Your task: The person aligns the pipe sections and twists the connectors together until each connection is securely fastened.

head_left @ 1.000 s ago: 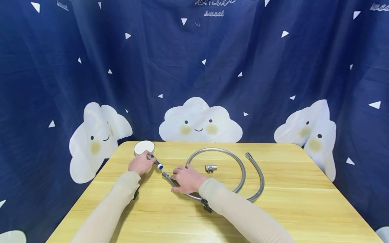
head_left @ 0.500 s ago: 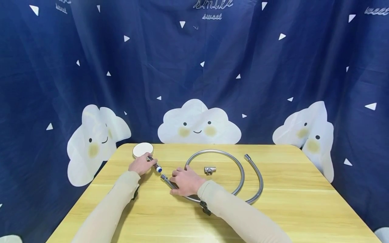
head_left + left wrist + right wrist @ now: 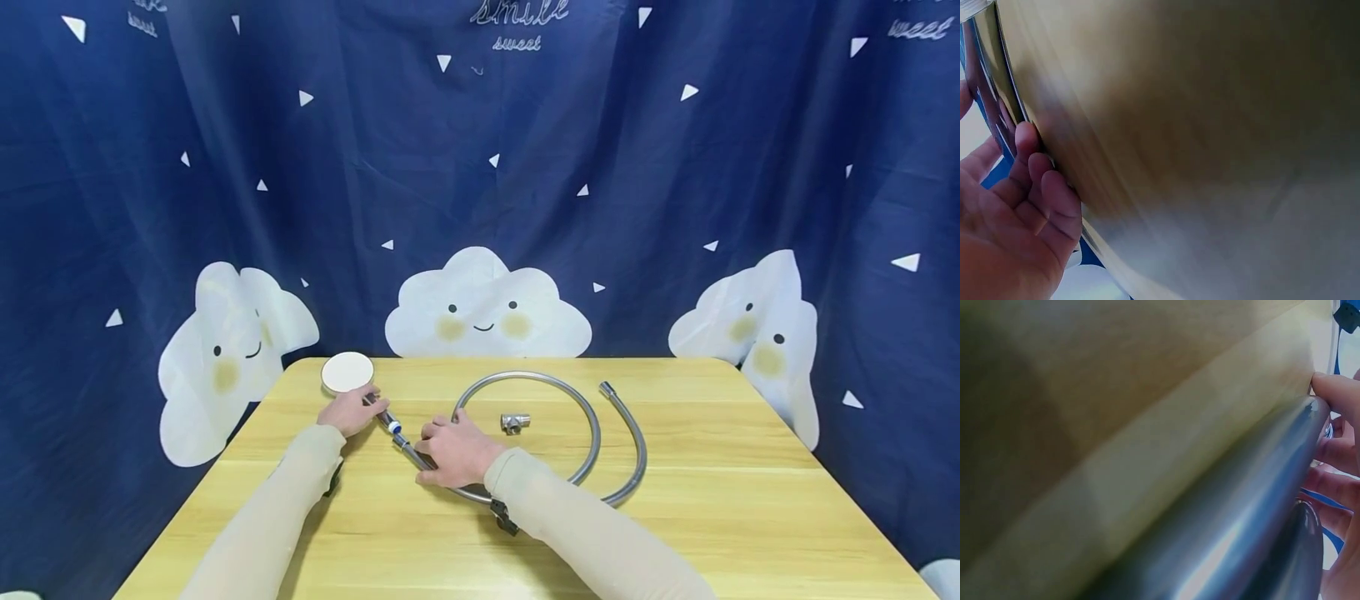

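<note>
Looks like alignment: left hand [image 3: 350, 412] grips showerhead [image 3: 347, 372], right hand [image 3: 459, 452] grips hose [image 3: 596, 433], touching or nearly, at left; next move probably wants them coaxial.

Your left hand [image 3: 348, 411] hides part of the shower head [image 3: 347, 372], your right hand [image 3: 457, 452] some of the hose [image 3: 596, 433], blurred in the right wrist view; you cannot tell whether hose and shower head touch.
</note>
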### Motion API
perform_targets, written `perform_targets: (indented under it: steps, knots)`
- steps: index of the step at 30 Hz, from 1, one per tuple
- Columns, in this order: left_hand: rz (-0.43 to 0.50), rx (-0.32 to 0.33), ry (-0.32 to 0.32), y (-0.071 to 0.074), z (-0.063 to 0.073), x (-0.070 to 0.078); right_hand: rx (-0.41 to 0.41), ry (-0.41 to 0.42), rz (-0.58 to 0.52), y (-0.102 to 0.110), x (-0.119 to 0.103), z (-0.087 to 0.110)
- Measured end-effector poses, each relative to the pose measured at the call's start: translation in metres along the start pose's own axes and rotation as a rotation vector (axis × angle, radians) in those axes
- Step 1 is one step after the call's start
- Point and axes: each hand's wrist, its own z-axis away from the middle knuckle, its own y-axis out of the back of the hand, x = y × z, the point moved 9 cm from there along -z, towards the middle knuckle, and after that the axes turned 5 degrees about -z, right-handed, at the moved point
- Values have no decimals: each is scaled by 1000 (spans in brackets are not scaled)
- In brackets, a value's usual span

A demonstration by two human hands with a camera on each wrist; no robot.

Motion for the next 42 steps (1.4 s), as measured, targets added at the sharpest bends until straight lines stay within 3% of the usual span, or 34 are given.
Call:
perform_targets:
  steps: [9, 18, 32, 42]
  knots:
    - [6, -43, -100, -3, -7, 7, 1, -12, -19, -1, 1, 0]
    - [-15, -61, -131, -2, -15, 12, -6, -22, -30, -4, 1, 0]
    - [29, -70, -31, 3, -6, 13, -16, -16, -14, -2, 0, -1]
    - [37, -75, 39, 0, -8, 9, -12, -15, -24, -2, 0, 0]
